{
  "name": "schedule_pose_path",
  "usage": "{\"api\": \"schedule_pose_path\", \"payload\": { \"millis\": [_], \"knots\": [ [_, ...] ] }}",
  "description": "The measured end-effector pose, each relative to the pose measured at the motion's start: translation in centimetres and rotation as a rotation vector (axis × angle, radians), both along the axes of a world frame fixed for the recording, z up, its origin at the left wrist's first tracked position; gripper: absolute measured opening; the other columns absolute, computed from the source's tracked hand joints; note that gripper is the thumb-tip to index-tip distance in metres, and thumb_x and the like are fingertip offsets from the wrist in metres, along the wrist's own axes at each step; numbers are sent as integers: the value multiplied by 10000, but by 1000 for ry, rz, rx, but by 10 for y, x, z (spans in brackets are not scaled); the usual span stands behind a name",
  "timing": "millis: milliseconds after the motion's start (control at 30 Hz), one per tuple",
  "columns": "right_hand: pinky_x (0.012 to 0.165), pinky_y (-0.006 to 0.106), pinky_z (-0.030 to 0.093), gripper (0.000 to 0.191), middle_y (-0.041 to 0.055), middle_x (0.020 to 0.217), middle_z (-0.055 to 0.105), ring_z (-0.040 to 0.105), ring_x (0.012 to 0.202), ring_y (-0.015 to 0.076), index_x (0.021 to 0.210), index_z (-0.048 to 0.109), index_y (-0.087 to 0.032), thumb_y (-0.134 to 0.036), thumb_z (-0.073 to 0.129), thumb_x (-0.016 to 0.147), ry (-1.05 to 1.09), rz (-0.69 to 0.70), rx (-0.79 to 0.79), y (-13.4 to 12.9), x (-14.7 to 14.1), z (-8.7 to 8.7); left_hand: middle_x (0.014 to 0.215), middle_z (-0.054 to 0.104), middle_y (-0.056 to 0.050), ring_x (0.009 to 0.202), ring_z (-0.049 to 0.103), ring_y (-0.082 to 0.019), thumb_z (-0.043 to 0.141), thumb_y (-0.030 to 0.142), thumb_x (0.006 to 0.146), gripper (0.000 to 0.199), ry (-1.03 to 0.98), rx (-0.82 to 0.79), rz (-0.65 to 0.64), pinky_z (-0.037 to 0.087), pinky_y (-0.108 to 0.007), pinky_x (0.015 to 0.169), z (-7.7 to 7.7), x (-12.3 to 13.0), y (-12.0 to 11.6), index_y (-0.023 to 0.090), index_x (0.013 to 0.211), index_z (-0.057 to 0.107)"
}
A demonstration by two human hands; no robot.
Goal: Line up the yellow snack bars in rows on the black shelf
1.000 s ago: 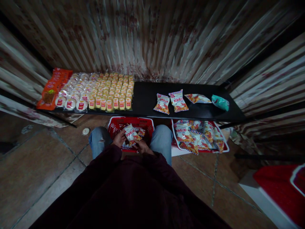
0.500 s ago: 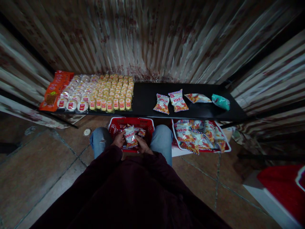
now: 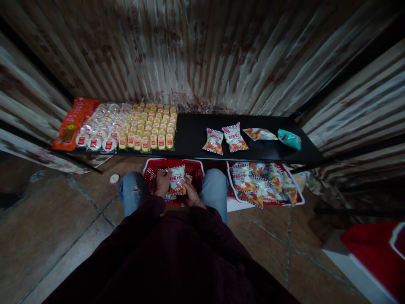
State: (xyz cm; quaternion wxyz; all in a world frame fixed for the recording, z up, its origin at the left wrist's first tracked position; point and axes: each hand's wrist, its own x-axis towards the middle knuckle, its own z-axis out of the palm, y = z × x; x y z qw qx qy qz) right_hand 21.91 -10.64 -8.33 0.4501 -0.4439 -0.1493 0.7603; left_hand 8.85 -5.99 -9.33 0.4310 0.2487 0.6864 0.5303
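A white and orange snack bag is held upright over a red basket between my knees. My left hand grips the bag's left side, and my right hand has its fingers on the right side. Beneath and beside this bag, parts of other bags show in the basket. On the black shelf ahead lie two similar bags, a snack bag and another. Farther right are a bag on its side and a green bag.
Rows of yellow wrapped cakes, white round packs and an orange package fill the shelf's left part. A second basket at the right holds several snack bags. A white round item lies on the floor.
The held bag has shifted slightly right and up between my hands. My left hand has moved a little right and up. The whole view has tilted slightly.
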Motion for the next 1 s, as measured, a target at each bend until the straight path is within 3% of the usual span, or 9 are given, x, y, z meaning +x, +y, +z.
{"api": "schedule_pose_path", "payload": {
  "millis": [133, 300, 533, 733, 1000],
  "knots": [
    [764, 392, 564, 428, 2, 878, 738, 710, 892, 238, 1044, 575, -264, -396, 719, 663, -76, -40, 43, 0, -1, 5, 695, 594, -3, 696, 591, -176, 686, 298, 695, 189, 316, -20, 8, 437, -301, 712, 7, 4, -1, 206, 744, 529],
    [783, 373, 551, 454, 1, 901, 727, 699, 845, 221, 1004, 585, -260, -386, 756, 602, -190, -171, 119, 4, -6, 2, 732, 632, -39, 796, 604, -195, 555, 303, 792, 149, 392, -15, -162, 441, -318, 795, 19, 8, -7, 211, 676, 559],
    [908, 376, 498, 491, 30, 1113, 693, 636, 997, 219, 1087, 640, -258, -476, 702, 652, -537, -183, 231, 7, -5, -5, 892, 686, -84, 842, 636, -223, 628, 488, 756, 331, -6, 8, -297, 479, -332, 763, 21, 21, -20, 184, 884, 660],
    [1079, 396, 373, 360, 38, 1192, 673, 560, 1171, 233, 989, 723, -236, -418, 640, 690, -576, -181, 371, 7, -4, -5, 900, 703, -89, 784, 663, -204, 771, 474, 626, 540, -263, -42, -271, 506, -308, 719, 29, 24, -24, 168, 1046, 626],
    [896, 334, 511, 321, -6, 994, 720, 600, 1067, 212, 988, 704, -250, -301, 592, 692, -464, -211, 232, 6, -6, 6, 804, 721, -68, 755, 687, -223, 773, 373, 609, 488, -505, -50, -169, 529, -330, 692, 26, 18, -20, 146, 1018, 634]
  ]
}}
